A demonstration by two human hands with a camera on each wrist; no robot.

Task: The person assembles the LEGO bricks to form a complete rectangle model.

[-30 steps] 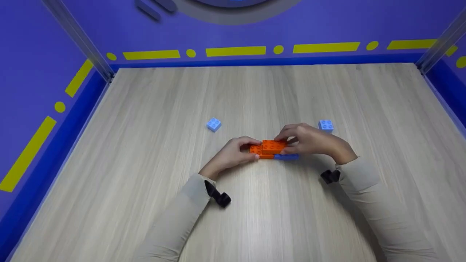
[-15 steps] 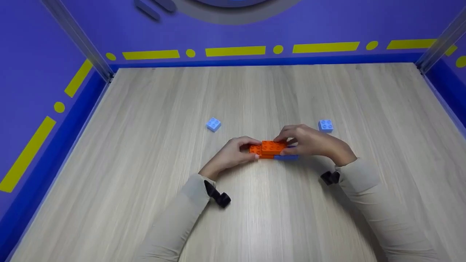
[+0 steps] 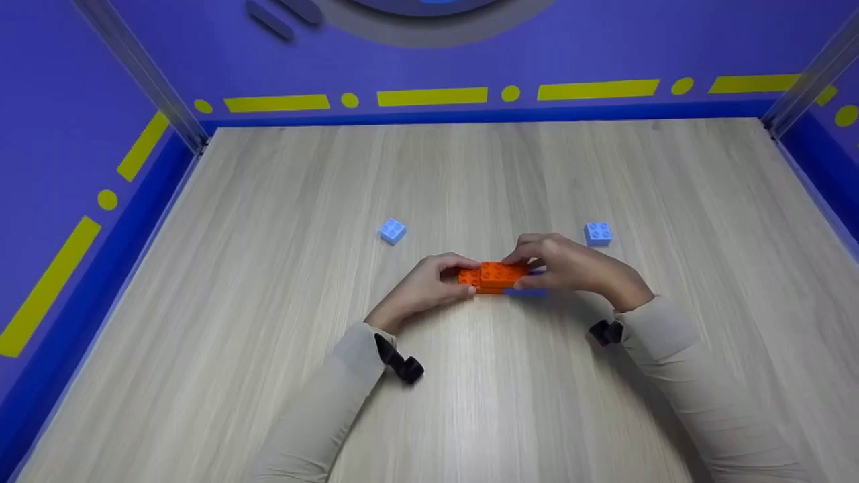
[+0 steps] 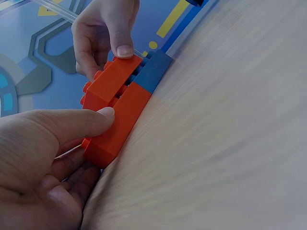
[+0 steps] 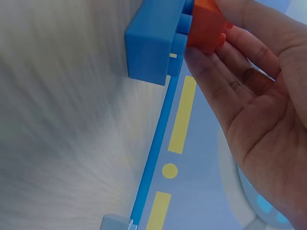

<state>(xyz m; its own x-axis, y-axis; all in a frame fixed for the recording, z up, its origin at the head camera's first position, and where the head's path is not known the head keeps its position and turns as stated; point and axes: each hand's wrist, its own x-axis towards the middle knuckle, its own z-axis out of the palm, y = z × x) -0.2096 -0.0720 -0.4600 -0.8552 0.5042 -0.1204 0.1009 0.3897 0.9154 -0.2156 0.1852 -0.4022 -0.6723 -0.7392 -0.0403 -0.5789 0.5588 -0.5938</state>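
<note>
The upper orange brick [image 3: 502, 274] lies across the middle of the counter [image 3: 470, 409], on top of a lower orange brick [image 3: 469, 277] and a blue brick [image 4: 157, 72].

From the left, a pale blue block [image 3: 392, 231] sits on the far side, turned cornerwise. Next comes the left hand [image 3: 428, 283], pinching the left end of the lower orange brick, thumb on the near side and fingers behind. Then the upper orange brick, whose studded top shows best in the head view; the left wrist view adds the studs between it and the two bricks below, and shows the blue brick end to end with the lower orange one. The right hand [image 3: 570, 265] pinches the upper orange brick, thumb on the near side, fingers on the far side. Beyond that hand, a second pale blue block [image 3: 597, 233] sits on the far right. The right wrist view shows the blue brick's bare end and the stud sides.

In the head view the right hand hides most of the blue brick. The right wrist view cuts off both bricks at its top edge and a pale block at its bottom edge; which pale block, I cannot tell.
</note>
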